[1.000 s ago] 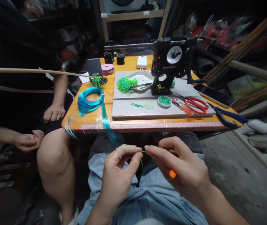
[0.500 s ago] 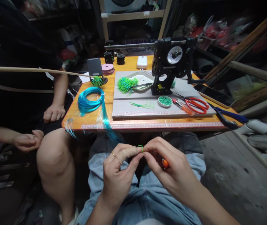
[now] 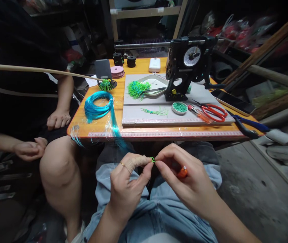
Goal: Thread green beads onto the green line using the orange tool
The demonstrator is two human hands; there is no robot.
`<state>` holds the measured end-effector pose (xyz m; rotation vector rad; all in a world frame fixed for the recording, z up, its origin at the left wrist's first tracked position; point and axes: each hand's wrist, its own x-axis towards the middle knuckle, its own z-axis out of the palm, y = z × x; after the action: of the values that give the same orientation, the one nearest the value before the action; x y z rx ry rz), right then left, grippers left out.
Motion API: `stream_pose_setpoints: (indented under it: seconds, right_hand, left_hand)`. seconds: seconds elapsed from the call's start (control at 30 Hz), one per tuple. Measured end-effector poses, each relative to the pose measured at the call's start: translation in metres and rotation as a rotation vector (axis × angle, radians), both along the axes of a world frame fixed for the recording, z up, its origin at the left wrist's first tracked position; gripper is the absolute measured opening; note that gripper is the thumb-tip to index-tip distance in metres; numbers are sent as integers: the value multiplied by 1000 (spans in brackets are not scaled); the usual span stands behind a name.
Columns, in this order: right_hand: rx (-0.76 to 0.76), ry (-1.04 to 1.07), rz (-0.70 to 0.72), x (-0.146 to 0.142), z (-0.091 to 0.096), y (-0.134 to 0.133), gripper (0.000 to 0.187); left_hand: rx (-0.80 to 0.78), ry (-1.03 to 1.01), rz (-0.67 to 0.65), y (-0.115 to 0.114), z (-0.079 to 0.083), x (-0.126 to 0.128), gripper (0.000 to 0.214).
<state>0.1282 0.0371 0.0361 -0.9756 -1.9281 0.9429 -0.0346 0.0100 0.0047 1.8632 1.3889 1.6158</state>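
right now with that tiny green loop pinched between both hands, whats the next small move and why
Probably ease the hands slightly apart to snug the green loop: the left hand and right hand both pinch it at their fingertips, and it looks small but not closed.

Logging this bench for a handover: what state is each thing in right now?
left hand: pinching green loop
right hand: pinching loop, orange tool tucked in palm
scissors: shut, flat on mat
dish: full of beads
blue coil: wound, tail hanging off table
phone: screen dark
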Motion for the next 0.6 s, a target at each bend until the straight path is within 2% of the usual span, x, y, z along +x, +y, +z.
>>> stream_pose_setpoints:
  seconds: [0.13,0.2,0.3,0.37,0.47,0.6]
  right_hand:
    - [0,14,39,-2,2,0,6]
    - [-40,18,48,0,3,0,9]
    - [-67,-9,56,2,2,0,12]
    - [-61,-22,69,2,0,0,6]
    - [-38,-13,73,-1,-3,1,7]
    - [-21,11,58,-4,-4,1,8]
  left_hand:
    - [4,62,-11,-2,2,1,18]
    - [-85,-61,-3,-3,2,4,15]
    - [-273,-393,-11,-5,2,9,12]
    - [-352,-561,-36,-5,3,11,10]
    - [-418,-682,-69,-4,4,12,7]
    - [-464,-745,-114,-3,1,12,6]
